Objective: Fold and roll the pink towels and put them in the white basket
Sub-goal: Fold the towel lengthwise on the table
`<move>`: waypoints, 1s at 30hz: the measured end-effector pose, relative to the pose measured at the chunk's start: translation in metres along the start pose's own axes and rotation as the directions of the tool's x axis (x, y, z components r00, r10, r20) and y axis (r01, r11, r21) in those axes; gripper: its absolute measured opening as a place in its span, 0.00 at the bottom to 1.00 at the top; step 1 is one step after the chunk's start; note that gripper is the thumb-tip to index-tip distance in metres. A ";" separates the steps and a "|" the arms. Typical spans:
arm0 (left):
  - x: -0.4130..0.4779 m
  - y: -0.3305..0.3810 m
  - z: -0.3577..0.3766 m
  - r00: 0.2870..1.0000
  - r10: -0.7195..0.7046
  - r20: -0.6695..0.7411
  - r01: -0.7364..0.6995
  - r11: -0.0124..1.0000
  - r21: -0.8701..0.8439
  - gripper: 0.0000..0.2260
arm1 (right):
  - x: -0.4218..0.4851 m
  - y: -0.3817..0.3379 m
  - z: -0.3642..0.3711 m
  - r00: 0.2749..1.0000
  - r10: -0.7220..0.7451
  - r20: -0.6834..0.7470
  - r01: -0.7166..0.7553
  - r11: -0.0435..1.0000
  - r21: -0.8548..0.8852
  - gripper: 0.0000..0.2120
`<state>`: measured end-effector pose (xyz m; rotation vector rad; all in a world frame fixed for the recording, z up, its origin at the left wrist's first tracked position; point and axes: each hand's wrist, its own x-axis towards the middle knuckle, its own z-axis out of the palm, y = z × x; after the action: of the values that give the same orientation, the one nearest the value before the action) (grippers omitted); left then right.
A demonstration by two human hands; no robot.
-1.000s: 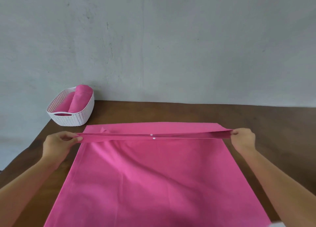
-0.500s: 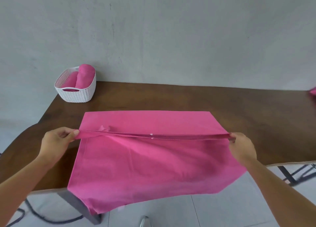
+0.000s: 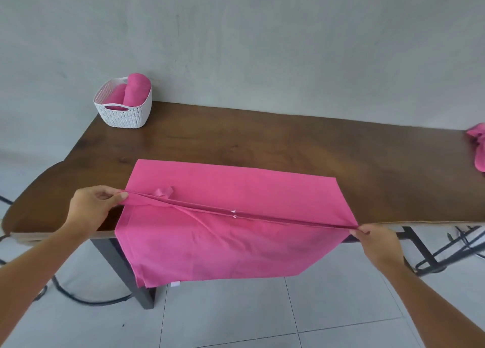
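Observation:
A pink towel (image 3: 231, 179) lies folded over on the brown table (image 3: 262, 143), its near half hanging over the front edge. My left hand (image 3: 91, 206) pinches the left end of its doubled edge. My right hand (image 3: 378, 245) pinches the right end, and the edge is pulled taut between them. A small loop and two snap buttons show along that edge. The white basket (image 3: 123, 111) stands at the table's far left corner with two rolled pink towels (image 3: 136, 88) in it.
More crumpled pink cloth (image 3: 477, 148) lies at the table's far right edge. A grey wall runs behind the table. Below are a tiled floor, dark table legs, a black cable at left and a metal frame at right.
Both hands have pulled the doubled edge back toward me, so the towel's near half now hangs off the table front. The view has drawn back and shows the floor.

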<state>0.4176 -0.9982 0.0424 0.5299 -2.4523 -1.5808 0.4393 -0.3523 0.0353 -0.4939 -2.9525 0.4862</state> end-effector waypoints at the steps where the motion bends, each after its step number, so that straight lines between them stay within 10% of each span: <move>1: -0.007 -0.001 0.002 1.000 -0.001 -0.005 0.001 1.000 0.002 0.03 | -0.003 0.006 -0.002 1.000 -0.009 0.009 0.010 1.000 -0.012 0.16; 22: -0.223 0.019 0.069 0.948 -0.035 -0.315 0.081 0.988 0.134 0.06 | -0.053 0.140 -0.087 0.979 -0.205 0.014 0.205 0.964 -0.172 0.21; 30: -0.265 0.024 0.086 0.945 -0.003 -0.327 0.036 0.995 0.095 0.03 | -0.083 0.177 -0.103 0.986 -0.144 -0.082 0.151 0.986 0.077 0.19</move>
<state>0.6282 -0.8145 0.0401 0.7676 -2.2860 -1.2609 0.5870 -0.1915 0.0697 -0.2755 -2.8548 0.5565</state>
